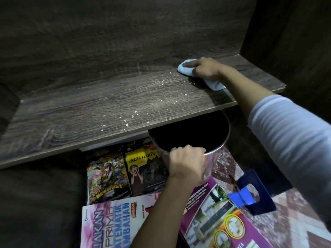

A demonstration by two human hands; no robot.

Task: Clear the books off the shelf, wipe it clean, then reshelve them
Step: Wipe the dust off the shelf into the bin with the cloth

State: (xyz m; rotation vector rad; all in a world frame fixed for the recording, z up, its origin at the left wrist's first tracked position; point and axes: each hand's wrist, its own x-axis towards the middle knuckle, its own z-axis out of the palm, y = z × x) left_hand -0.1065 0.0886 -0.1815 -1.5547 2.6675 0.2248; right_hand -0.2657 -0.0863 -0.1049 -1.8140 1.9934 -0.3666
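The dark wood-grain shelf (71,119) carries only scattered white crumbs (136,111), its left half open board, while the books lie on the floor below: a Newsflash comic (107,176), a Cerita Hantu book (145,169) and a maths workbook (111,221). Just under the front edge, the left hand (186,161) curls its fingers over a metal bin's (209,167) rim. Near the back right corner, the outstretched right hand (206,68) presses a pale blue cloth (186,68) down, fingers closed over it.

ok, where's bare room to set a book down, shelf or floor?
Shelf: bare from its left end to the crumbs mid-board; right end taken by the right hand and cloth. Floor below crowded: books, bin held by the left hand, dustpan. Only the tiles right of the dustpan are bare.
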